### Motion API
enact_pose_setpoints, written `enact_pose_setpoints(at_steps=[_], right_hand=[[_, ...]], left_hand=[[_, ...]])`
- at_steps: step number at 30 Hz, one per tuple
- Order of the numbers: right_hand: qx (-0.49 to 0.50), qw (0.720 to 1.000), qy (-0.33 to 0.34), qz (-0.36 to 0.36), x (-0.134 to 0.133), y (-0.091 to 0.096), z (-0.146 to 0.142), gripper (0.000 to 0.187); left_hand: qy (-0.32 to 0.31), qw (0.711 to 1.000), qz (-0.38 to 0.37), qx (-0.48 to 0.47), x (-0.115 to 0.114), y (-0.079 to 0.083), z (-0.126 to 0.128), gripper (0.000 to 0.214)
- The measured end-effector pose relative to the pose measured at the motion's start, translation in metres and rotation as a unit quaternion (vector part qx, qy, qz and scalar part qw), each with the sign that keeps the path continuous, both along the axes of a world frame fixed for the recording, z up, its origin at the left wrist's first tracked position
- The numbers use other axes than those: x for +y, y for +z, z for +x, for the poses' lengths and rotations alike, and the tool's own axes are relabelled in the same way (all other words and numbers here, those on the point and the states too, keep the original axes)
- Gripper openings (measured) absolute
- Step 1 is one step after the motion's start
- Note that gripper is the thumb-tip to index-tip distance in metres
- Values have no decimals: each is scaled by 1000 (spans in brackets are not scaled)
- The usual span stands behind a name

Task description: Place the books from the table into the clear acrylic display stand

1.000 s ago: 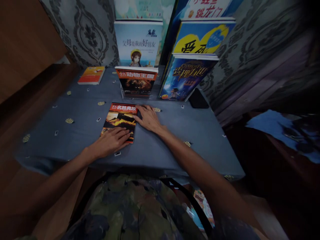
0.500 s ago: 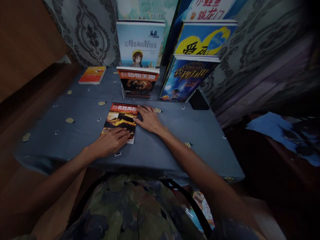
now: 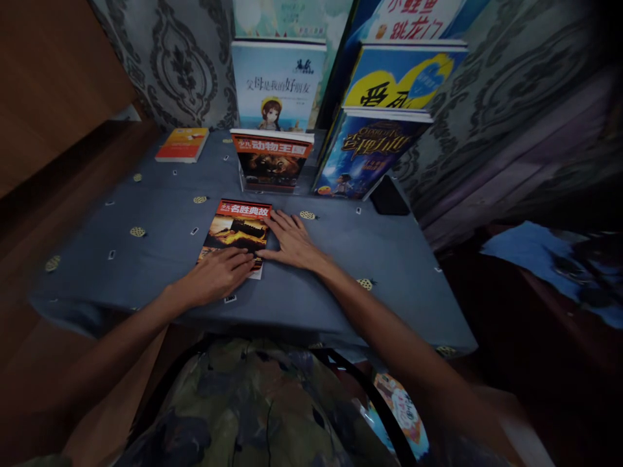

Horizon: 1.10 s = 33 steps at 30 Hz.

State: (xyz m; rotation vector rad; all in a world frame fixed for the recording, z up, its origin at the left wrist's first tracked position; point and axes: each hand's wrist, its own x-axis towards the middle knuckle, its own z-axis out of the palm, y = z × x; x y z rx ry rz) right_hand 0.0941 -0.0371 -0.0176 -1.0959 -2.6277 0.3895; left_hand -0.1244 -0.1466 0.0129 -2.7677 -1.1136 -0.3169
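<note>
A red and orange book (image 3: 237,227) lies flat on the blue-grey tablecloth (image 3: 370,259) in front of me. My left hand (image 3: 217,274) rests palm down on the book's near edge, fingers stretched out. Just right of the book, my right hand (image 3: 291,239) lies flat on the cloth with fingers spread, its fingertips at the book's right edge. Neither hand grips anything.
Several books stand against the patterned wall: a lion-cover book (image 3: 272,161), a pale blue one (image 3: 277,84), a dark blue one (image 3: 365,155) and a yellow and blue one (image 3: 402,78). A small orange book (image 3: 182,144) lies at the back left. A black object (image 3: 389,198) lies at the right.
My right hand has slid a little toward me along the book's right edge. The left hand and the book have stayed in place.
</note>
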Motion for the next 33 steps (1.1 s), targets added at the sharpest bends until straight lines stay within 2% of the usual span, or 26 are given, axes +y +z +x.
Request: enact_pose_setpoints(at_steps=[13,18,20,23,25,28,33], right_hand=[[-5,998,40,-40,-9,-1,5,116],[2,997,69,-42,-9,1,10,116],[14,997,66,-40,-4,4,6,105],[47,997,53,-24,8,10,-15,71],[61,996,60,-18,15,14,-39,57],[63,994,82,-19,26,16,-76,59],[41,992,114,-19,39,11,-111,72]], left_hand=[[12,999,39,-22,-4,-10,1,33],[12,999,-10,-51,0,-4,-3,32],[41,996,-20,-74,9,-2,-9,30],[141,986,0,-94,32,-5,-24,32],[216,972,3,-90,49,-12,-34,34],[279,956,-19,-87,68,-24,-46,36],[270,957,-18,-103,72,-34,-49,37]])
